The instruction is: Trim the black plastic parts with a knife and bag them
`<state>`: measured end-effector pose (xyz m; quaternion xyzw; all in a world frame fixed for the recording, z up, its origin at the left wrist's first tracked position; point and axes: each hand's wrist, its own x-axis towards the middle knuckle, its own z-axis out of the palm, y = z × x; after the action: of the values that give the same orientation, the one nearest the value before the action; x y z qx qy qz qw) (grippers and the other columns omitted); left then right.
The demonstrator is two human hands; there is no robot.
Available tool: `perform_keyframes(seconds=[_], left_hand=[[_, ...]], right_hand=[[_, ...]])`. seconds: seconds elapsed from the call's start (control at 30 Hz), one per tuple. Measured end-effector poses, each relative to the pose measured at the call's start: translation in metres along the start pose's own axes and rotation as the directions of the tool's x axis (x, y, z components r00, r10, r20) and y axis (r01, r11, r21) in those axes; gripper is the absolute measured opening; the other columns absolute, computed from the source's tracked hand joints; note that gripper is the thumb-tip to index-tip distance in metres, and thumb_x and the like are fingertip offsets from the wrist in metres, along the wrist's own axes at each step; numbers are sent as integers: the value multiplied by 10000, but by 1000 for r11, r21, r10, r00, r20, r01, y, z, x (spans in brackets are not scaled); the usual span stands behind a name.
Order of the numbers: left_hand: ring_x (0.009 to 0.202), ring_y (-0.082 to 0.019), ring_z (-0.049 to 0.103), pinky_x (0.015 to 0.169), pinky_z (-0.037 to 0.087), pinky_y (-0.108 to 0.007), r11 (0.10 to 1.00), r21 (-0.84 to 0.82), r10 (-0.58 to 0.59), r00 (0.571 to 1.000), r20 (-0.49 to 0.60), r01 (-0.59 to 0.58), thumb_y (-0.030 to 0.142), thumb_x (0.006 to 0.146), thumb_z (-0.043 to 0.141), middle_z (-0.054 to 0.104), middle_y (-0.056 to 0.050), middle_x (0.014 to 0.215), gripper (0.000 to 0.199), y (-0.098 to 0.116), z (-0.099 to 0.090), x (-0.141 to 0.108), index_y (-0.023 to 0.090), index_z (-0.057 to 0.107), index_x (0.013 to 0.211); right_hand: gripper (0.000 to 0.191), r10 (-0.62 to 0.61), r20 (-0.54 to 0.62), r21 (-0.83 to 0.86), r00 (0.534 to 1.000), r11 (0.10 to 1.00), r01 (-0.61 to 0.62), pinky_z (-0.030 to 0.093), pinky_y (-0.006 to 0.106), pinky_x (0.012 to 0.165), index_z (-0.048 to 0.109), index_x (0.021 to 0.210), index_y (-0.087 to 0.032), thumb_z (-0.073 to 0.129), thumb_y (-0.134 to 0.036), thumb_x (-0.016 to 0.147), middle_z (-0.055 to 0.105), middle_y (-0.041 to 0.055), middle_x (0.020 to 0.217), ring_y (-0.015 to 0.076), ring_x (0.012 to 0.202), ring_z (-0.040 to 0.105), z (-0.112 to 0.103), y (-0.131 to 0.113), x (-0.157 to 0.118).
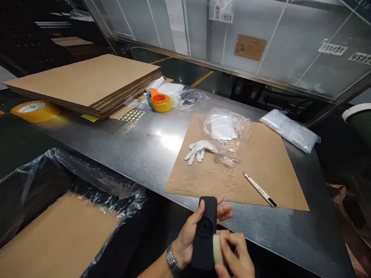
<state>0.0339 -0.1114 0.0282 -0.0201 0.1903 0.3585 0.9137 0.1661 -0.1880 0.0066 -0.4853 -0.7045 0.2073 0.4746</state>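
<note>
My left hand (185,240) grips a black oblong part (204,249) with a round ring-shaped recess near its middle. The thumb lies along one edge, and the fingers show beyond the other side. In my right hand (237,253) is a small beige block-like piece (217,249), pinched against the part's right edge; its exact kind is unclear. Both hands are just in front of the metal table (124,144). Beyond them, a white glove (198,150) and a craft knife (259,188) marked A26 lie on a flat cardboard sheet (199,179).
Clear plastic bags (228,152) lie on the sheet, and a wrapped packet (290,129) lies to the right. A cardboard stack (84,79), an orange tape dispenser (159,101) and a yellow tape roll (34,110) occupy the left. A plastic-lined bin (116,189) stands lower left.
</note>
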Motion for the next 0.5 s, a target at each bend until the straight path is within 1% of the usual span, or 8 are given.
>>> perform_keyframes(seconds=[0.07,0.13,0.27,0.33,0.4,0.43,0.47,0.5], left_hand=[[1086,-260,557,972,367,-411,999,36,-35,999,-14,35,516,824,488,627,-130,1143,516,-5,4,-4,140,570,1168],[1064,-277,574,985,351,-429,993,112,-42,998,-51,47,551,806,484,633,-152,1123,580,-8,8,-9,125,549,1194],[1030,-296,594,981,344,-481,965,259,82,983,-165,-37,587,780,486,660,-142,1061,643,-5,16,-17,171,481,1270],[1050,-286,582,988,341,-469,938,337,160,967,-198,-86,609,768,481,652,-122,1086,652,-4,18,-17,204,476,1279],[1077,-254,562,1010,329,-404,889,441,235,948,-214,-121,625,755,480,638,-99,1121,633,-5,17,-16,212,531,1232],[1047,-233,576,1001,340,-364,861,493,261,941,-217,-125,638,752,467,648,-90,1097,618,-7,17,-16,204,577,1179],[958,-214,612,959,380,-333,837,538,263,936,-232,-102,658,754,434,675,-89,1014,617,-9,15,-15,184,632,1095],[816,-198,641,871,439,-314,820,571,231,937,-260,-43,689,757,375,694,-95,879,656,-12,14,-14,153,682,976]], right_hand=[[482,-88,-10,-52,996,995,87,502,410,705,372,1365,-181,411,-167,884,463,147,1104,257,971,495,-10,4,18],[530,-164,16,-96,986,982,164,489,403,729,349,1373,-131,417,-88,849,426,162,1147,250,998,461,-21,6,35],[573,-251,118,-108,961,959,264,484,364,683,330,1375,-88,441,-56,814,420,167,1128,228,940,444,-30,-2,51],[597,-264,148,-159,953,945,287,481,371,691,331,1375,-90,477,-51,798,424,169,1122,235,943,439,-30,-6,53],[612,-273,179,-206,945,929,308,479,386,713,338,1372,-95,505,-45,785,427,172,1122,244,958,436,-28,-7,55],[615,-275,201,-213,940,925,316,478,392,724,340,1372,-98,512,-45,784,429,173,1121,245,962,436,-28,-6,56],[614,-272,222,-210,936,925,318,477,396,733,337,1374,-103,513,-47,788,433,172,1119,245,965,438,-28,-4,58],[611,-260,240,-203,935,929,310,477,396,739,331,1377,-111,508,-52,795,439,168,1115,242,966,442,-29,-2,59]])
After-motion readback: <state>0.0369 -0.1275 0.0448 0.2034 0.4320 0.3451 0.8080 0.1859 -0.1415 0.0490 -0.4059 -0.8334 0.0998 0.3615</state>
